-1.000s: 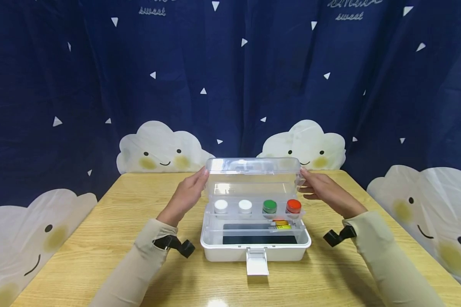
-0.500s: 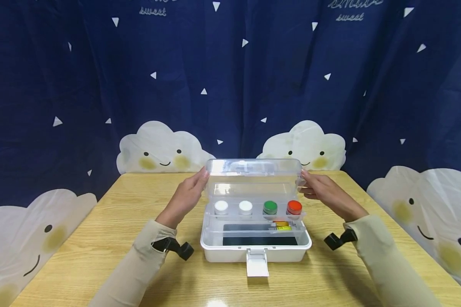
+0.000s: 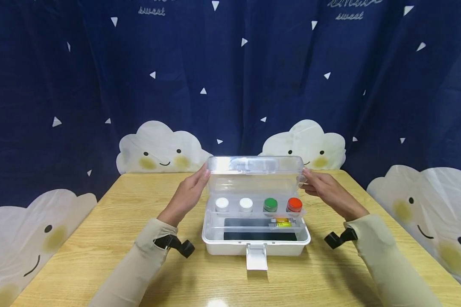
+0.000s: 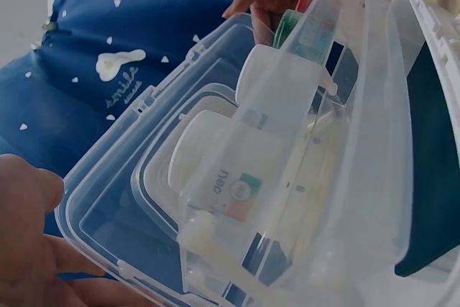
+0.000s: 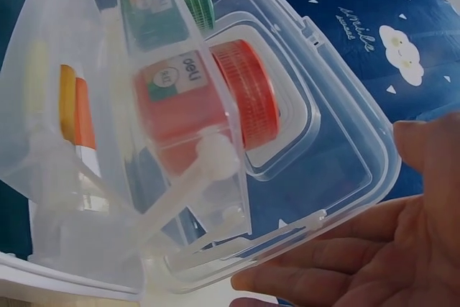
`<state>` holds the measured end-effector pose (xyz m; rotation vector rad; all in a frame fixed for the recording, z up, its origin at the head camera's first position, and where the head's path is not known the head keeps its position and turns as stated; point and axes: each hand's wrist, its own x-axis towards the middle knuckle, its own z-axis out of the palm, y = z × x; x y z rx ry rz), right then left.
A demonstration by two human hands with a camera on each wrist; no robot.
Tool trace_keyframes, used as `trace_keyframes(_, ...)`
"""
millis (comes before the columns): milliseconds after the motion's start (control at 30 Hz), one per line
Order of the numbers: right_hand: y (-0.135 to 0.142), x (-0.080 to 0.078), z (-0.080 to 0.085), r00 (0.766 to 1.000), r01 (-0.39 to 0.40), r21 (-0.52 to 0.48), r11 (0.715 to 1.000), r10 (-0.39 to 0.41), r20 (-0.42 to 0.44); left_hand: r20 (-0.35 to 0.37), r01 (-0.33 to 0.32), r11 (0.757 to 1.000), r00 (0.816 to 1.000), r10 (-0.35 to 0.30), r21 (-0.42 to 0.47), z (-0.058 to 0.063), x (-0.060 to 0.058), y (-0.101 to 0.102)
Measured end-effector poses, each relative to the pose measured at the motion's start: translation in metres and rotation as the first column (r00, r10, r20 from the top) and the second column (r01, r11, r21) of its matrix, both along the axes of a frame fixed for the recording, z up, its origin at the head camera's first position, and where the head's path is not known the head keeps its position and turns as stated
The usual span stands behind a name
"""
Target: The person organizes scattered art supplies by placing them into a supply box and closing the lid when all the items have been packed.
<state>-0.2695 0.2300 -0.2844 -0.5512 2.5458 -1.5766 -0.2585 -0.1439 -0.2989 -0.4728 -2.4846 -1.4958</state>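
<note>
A white storage box (image 3: 224,248) with a clear hinged lid (image 3: 253,165) raised upright stands on the table. My left hand (image 3: 187,197) grips the lid's left edge, thumb near its upper corner. At the opposite edge my right hand (image 3: 328,191) holds the lid between thumb and fingers. A clear raised tray (image 3: 230,213) carries two white-capped jars (image 3: 222,204), a green-capped jar (image 3: 270,204) and a red-capped jar (image 5: 208,98). Orange and yellow items (image 3: 281,222) lie toward the right inside; their kind is unclear. A dark flat sheet (image 3: 259,236) lies at the bottom.
The box's white latch (image 3: 256,258) hangs down in front. Beneath everything is a wooden table (image 3: 119,238). Behind it hangs a dark blue curtain (image 3: 230,76) with white triangles and cloud shapes (image 3: 303,143) near the table's far edge.
The box with its lid and jars has shifted slightly away from me over the last half second. Both hands stay at the lid's ends, nearly in the same place.
</note>
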Motion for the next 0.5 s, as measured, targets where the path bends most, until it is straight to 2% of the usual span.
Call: trace_keyframes(500,0.0,-0.014,-0.009,1.0,0.01,-0.053,0.999,-0.011,-0.012,-0.001,0.011,1.0,1.0,-0.011,0.028,-0.011,-0.019,-0.002)
